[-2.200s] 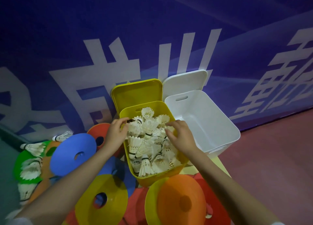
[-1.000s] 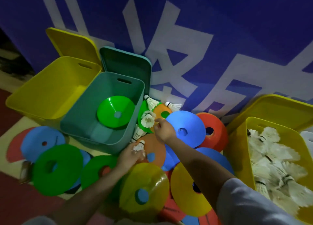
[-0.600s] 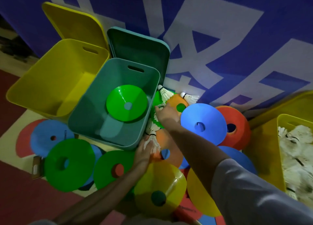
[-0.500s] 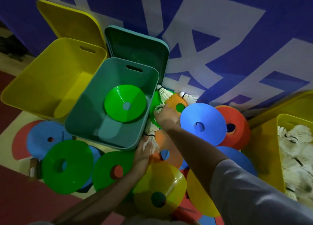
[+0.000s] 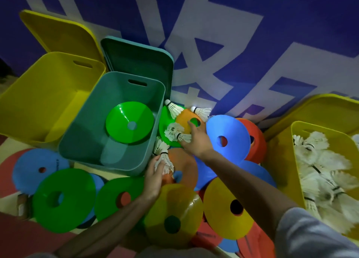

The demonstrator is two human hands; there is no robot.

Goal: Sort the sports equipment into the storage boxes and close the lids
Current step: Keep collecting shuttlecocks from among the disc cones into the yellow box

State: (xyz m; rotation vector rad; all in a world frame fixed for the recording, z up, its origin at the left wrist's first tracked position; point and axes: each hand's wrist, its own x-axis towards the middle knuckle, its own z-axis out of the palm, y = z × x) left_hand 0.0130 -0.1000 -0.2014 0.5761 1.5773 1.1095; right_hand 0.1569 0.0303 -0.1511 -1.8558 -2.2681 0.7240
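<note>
White shuttlecock [image 5: 164,160] gripped in left hand [image 5: 154,177], fingers curled round its feathers, beside teal box [image 5: 81,139]. Right hand [image 5: 198,141] pinches second shuttlecock [image 5: 174,132] at fingertips, over green cone [image 5: 165,129].

White shuttlecocks [image 5: 175,135] scattered beside open teal box [image 5: 85,141]

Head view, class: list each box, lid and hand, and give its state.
Teal box: open, one green cone inside.
Teal lid: off, propped behind.
Left yellow box: open, nothing visible inside.
Right yellow box: open, full of shuttlecocks.
Left hand: holds a shuttlecock.
Right hand: fingers reach a shuttlecock.
</note>
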